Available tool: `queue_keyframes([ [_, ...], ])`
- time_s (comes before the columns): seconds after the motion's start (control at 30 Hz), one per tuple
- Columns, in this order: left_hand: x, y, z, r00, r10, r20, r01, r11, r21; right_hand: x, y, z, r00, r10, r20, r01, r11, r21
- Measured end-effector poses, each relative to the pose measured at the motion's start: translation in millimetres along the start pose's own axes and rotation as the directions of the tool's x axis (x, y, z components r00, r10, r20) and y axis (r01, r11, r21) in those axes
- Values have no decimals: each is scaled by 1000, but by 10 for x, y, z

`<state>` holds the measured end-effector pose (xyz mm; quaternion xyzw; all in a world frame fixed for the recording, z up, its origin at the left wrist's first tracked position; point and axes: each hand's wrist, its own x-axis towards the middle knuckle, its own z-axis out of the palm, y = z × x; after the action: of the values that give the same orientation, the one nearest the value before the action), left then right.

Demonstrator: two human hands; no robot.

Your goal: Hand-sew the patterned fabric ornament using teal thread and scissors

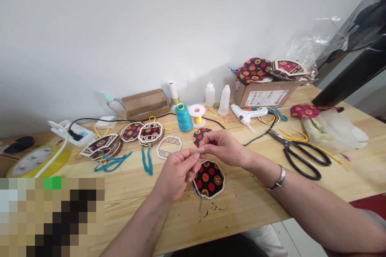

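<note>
Left hand [176,173] and right hand [225,147] meet fingertip to fingertip above the framed fabric panel [209,180].
Both hands pinched, thumbs against fingers; anything between the tips too small to tell. Panel lies on the wooden table [247,204], black cloth with red and yellow motifs, pale rim, partly behind the fingers. Clock from panel: left hand 9, right hand 1. Teal cord [200,204] at 7, by the rim; upper end hidden near left hand. Matching fabric piece [200,135] at 12, partly covered by right hand. Farther out: stacked lattice pieces [150,132] at 10, teal thread cone [183,118] at 11, yellow-wound spool [198,120] at 12, glue gun [246,115] and packed cardboard box [265,97] at 1, black-handled scissors [287,143] near 3.
</note>
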<state>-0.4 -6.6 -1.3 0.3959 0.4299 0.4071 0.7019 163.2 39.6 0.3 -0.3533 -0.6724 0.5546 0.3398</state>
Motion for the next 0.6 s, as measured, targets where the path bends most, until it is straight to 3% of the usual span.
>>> queue_keyframes([
  [0.27, 12, 9, -10, 1000, -20, -13, 20, 1000, -13, 6, 2, 17, 1000, -16, -27, 14, 998, -67],
  [0.6, 37, -5, -8, 989, -25, -145, 22, 1000, -20, 25, 66, 16, 986, -132, -98, 105, 963, -247],
])
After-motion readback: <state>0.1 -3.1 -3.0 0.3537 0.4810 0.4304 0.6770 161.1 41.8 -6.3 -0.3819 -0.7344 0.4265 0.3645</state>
